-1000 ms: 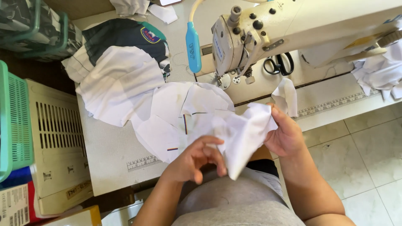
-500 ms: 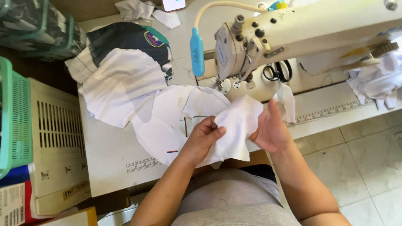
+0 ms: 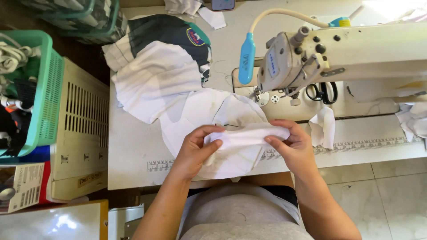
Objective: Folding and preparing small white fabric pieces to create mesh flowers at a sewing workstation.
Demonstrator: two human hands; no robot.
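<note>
Both hands are gripping one folded white fabric piece (image 3: 242, 138) just in front of the sewing machine (image 3: 338, 55) — the left hand (image 3: 195, 149) is pinching its left end with curled fingers, the right hand (image 3: 291, 144) is pinching its right end. The piece is lying over a rounded white panel (image 3: 200, 111) on the table (image 3: 133, 155) — below the machine's needle end. Black scissors (image 3: 322, 91) are resting under the machine's arm, and a blue lamp head (image 3: 247, 64) is hanging to the machine's left.
</note>
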